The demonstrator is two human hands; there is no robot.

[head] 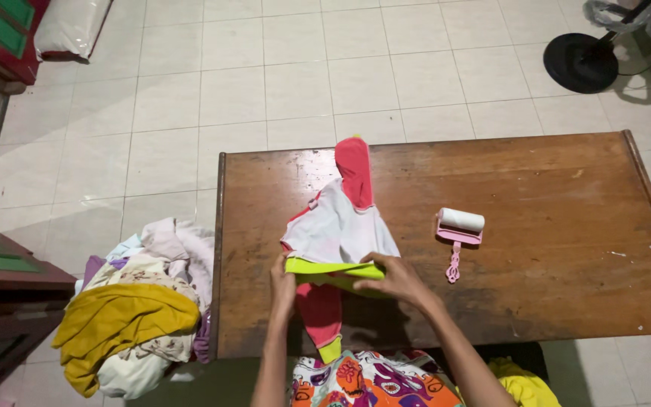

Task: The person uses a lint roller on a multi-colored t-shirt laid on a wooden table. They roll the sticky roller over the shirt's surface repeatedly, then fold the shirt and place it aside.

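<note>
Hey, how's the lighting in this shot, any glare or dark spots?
Head view: sharp overall; soft glare on the wooden table near the far left corner and on the floor tiles; deep shadow under both hands, left hand and right hand, along the near edge.

We see, from above, a brown wooden table [536,226] on a white tiled floor [265,83], where our left hand [283,285] and right hand [395,277] both grip the yellow-green hem of a small white, pink and yellow-green garment [337,226] lying near the table's near-left edge, one pink sleeve pointing far and another hanging over the near edge. Just right of the garment, apart from it, lies a pink lint roller [459,230] with a white roll. Left of the table we note a pile of clothes [141,301] topped by a mustard cloth, and at far right a black fan base [580,62].
</note>
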